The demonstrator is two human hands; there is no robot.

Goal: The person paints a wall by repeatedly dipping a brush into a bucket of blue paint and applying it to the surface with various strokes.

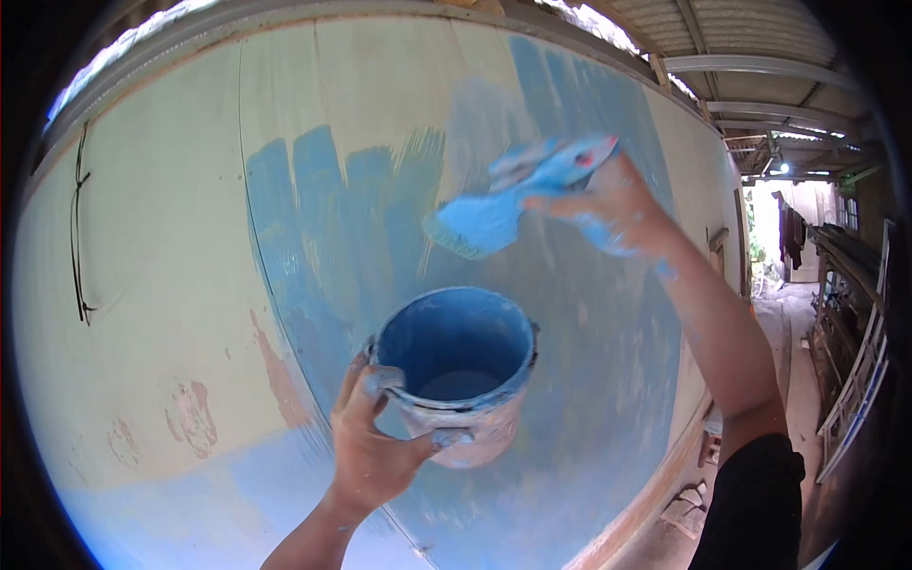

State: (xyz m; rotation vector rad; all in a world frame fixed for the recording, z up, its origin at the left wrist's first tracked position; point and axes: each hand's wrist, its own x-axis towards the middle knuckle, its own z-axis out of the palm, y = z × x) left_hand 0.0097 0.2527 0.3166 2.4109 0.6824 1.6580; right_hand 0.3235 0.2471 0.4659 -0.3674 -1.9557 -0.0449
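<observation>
A paint bucket (465, 427) with blue paint inside is held up by my left hand (375, 427), its fingers and thumb gripping the left rim and side. Above and right of the bucket, my right hand (613, 204) grips a wide paintbrush (484, 220) by its paint-smeared handle. The bristles point down and left, in front of the wall. Blue paint covers parts of my right fingers and hand. Behind both hands, the pale wall (171, 256) carries streaky blue paint (328, 218) across its middle and right.
A dark wire (78, 228) hangs on the wall at the left. Metal roofing (760, 28) runs overhead. On the right is a passage with a lit bulb (785, 167), hanging dark cloth (790, 233) and leaning frames (855, 399). Rubble (686, 508) lies at the wall's foot.
</observation>
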